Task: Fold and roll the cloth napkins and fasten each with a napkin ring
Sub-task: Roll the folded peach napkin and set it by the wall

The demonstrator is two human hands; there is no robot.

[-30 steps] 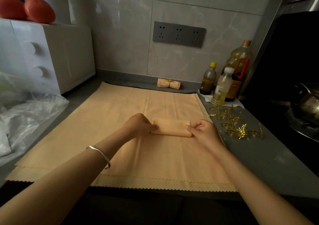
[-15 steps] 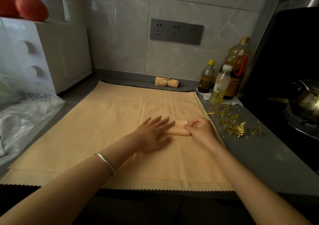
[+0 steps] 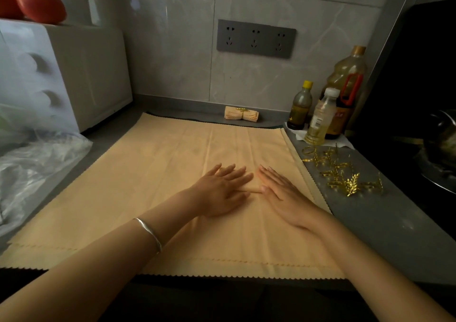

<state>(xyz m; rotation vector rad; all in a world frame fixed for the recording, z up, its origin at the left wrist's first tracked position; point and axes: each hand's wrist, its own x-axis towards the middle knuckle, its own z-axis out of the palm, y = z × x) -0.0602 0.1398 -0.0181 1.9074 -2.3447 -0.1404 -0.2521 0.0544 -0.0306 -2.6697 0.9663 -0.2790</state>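
Napkin roll (image 3: 249, 189) lies crosswise, long axis left-right.

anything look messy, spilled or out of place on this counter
Nothing looks spilled or damaged. The only untidy spot is the gold napkin rings, lying in a loose tangle on the counter right of the cloth. The bottles stand upright.

Dim kitchen: grey tiled wall (image 3: 172, 50) w/ socket plate (image 3: 256, 38) (dark grey).

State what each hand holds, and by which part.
Nothing is gripped: left hand and right hand lie flat, fingers straight, pressing on the folded napkin.
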